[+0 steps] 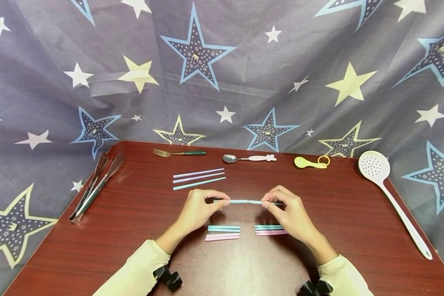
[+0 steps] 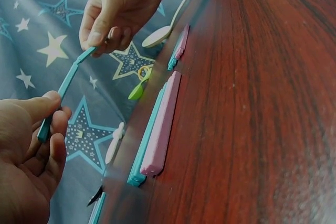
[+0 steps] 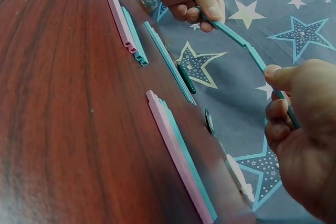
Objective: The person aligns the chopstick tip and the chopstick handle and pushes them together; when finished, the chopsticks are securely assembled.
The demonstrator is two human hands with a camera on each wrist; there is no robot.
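Observation:
My left hand (image 1: 197, 210) pinches one blue chopstick half (image 1: 238, 201) between thumb and fingers, above the table. Opposite it, my right hand (image 1: 292, 213) pinches another blue half (image 1: 254, 202) the same way. The two halves meet end to end between the hands, bent slightly at the joint in both wrist views. Below my left hand lie blue halves (image 1: 223, 228) and pink halves (image 1: 222, 237), side by side. More blue halves (image 1: 267, 227) and pink halves (image 1: 270, 233), with narrow ends, lie under my right hand, which partly covers them.
Three long chopsticks (image 1: 198, 180) lie behind my left hand. Along the back are a fork (image 1: 194, 153), a spoon (image 1: 257, 158) and a yellow measuring spoon (image 1: 308, 163). Metal tongs (image 1: 96, 189) lie at left, a white skimmer (image 1: 396, 201) at right. A star-patterned cloth (image 1: 244, 82) hangs behind.

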